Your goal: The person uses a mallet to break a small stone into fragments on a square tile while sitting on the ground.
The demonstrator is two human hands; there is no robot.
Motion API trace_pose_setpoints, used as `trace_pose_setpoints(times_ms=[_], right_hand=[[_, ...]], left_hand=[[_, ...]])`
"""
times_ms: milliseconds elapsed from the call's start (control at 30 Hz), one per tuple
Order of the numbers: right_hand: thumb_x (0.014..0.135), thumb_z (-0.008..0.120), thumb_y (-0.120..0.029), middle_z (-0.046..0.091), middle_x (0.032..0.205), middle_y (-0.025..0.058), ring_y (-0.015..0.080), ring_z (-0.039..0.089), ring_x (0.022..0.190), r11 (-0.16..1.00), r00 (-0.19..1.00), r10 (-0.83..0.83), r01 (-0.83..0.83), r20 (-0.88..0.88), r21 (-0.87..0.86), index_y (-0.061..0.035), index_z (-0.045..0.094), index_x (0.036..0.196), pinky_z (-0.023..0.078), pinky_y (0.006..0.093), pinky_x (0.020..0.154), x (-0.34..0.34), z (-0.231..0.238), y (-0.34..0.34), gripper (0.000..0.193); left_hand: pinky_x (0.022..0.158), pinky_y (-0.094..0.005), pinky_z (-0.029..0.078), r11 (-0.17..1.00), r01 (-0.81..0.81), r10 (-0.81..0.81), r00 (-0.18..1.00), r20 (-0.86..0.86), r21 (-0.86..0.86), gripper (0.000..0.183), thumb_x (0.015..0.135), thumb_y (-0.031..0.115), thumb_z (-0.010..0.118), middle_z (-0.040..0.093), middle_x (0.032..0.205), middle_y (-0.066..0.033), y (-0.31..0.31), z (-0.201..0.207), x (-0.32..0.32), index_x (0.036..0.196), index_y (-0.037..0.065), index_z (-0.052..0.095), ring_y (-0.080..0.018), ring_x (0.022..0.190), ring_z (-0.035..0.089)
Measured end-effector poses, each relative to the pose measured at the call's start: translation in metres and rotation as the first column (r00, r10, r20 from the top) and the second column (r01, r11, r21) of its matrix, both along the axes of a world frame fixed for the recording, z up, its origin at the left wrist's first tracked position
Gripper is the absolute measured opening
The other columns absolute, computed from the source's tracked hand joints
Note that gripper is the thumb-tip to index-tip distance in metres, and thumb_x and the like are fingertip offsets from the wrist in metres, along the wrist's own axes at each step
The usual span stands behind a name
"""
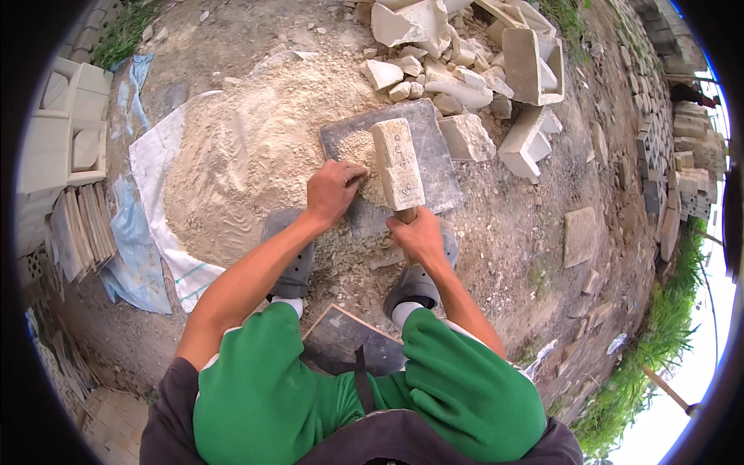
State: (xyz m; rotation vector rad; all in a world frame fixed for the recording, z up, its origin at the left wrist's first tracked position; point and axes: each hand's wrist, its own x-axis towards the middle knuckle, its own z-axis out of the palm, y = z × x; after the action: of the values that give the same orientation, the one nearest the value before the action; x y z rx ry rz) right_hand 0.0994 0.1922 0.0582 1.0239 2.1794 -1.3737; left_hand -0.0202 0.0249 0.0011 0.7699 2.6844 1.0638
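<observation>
My right hand (419, 235) is wrapped round the short handle of a mallet, whose pale, worn, block-shaped head (398, 165) is raised in front of me. Beneath it lies a dark flat slab (425, 128) with a small heap of crushed pale stone (358, 147) on it. At the slab's left side, my left hand (335, 191) rests by the crushed stone with its fingers curled together. Whatever those fingers may hold is too small to make out. The mallet head hides part of the slab and the crushed bits.
Left of the slab, a wide mound of pale grit (240, 155) covers a white sheet (155, 159). Broken pale blocks (457, 70) pile up beyond the slab. A loose block (466, 138) touches its right side. Moulded blocks (85, 116) and stacked boards (81, 225) stand far left.
</observation>
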Motion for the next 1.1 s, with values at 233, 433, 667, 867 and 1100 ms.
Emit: trace_pose_setpoints(times_ms=[233, 433, 667, 867, 1100], right_hand=[[0.080, 0.075, -0.021, 0.070, 0.072, 0.0083, 0.0151, 0.066, 0.063, 0.999, 0.996, 0.039, -0.037, -0.076, 0.038, 0.0032, 0.069, 0.092, 0.052, 0.0335, 0.060, -0.009, 0.035, -0.001, 0.027], [0.077, 0.074, -0.025, 0.074, 0.096, 0.0202, 0.0338, 0.073, 0.089, 0.999, 0.982, 0.048, -0.050, -0.182, -0.004, 0.0027, 0.068, 0.107, 0.055, 0.0404, 0.080, -0.007, 0.017, -0.006, 0.041], [0.076, 0.074, -0.022, 0.072, 0.081, 0.0196, 0.0252, 0.072, 0.076, 0.999, 0.999, 0.033, -0.033, 0.000, -0.027, 0.0042, 0.070, 0.098, 0.054, 0.0365, 0.073, -0.011, 0.025, -0.005, 0.034], [0.077, 0.073, -0.022, 0.073, 0.081, 0.0180, 0.0253, 0.072, 0.074, 0.997, 0.994, 0.081, -0.082, -0.071, -0.002, 0.0036, 0.070, 0.098, 0.054, 0.0370, 0.073, -0.010, 0.014, -0.004, 0.034], [0.077, 0.074, -0.026, 0.073, 0.089, 0.0208, 0.0315, 0.073, 0.083, 0.996, 0.993, 0.084, -0.084, -0.082, -0.002, 0.0036, 0.069, 0.103, 0.055, 0.0397, 0.077, -0.009, 0.024, -0.006, 0.039]], left_hand=[[0.080, -0.0337, 0.054, 0.996, -0.059, 0.051, 0.992, 0.115, 0.071, 0.011, 0.085, 0.019, 0.076, 0.074, 0.100, 0.0006, 0.005, 0.002, 0.003, 0.095, 0.014, 0.077, -0.0214, 0.090, 0.066], [0.079, -0.0355, 0.054, 0.995, -0.066, 0.063, 0.996, 0.056, 0.071, 0.010, 0.087, 0.021, 0.073, 0.071, 0.097, 0.0008, 0.008, -0.004, 0.003, 0.093, 0.015, 0.078, -0.0212, 0.092, 0.066], [0.084, -0.0366, 0.052, 0.994, -0.106, 0.099, 0.984, 0.151, 0.041, 0.013, 0.087, 0.020, 0.073, 0.071, 0.098, -0.0008, 0.003, -0.001, 0.004, 0.096, 0.012, 0.078, -0.0235, 0.094, 0.064], [0.083, -0.0377, 0.052, 0.993, -0.108, 0.103, 0.987, 0.123, 0.035, 0.013, 0.086, 0.022, 0.074, 0.067, 0.097, -0.0013, 0.008, -0.005, 0.003, 0.095, 0.013, 0.078, -0.0234, 0.096, 0.063], [0.081, -0.0379, 0.051, 0.991, -0.130, 0.126, 0.987, 0.097, 0.030, 0.012, 0.085, 0.024, 0.075, 0.064, 0.095, -0.0020, 0.003, -0.006, 0.004, 0.091, 0.015, 0.079, -0.0232, 0.094, 0.062]])
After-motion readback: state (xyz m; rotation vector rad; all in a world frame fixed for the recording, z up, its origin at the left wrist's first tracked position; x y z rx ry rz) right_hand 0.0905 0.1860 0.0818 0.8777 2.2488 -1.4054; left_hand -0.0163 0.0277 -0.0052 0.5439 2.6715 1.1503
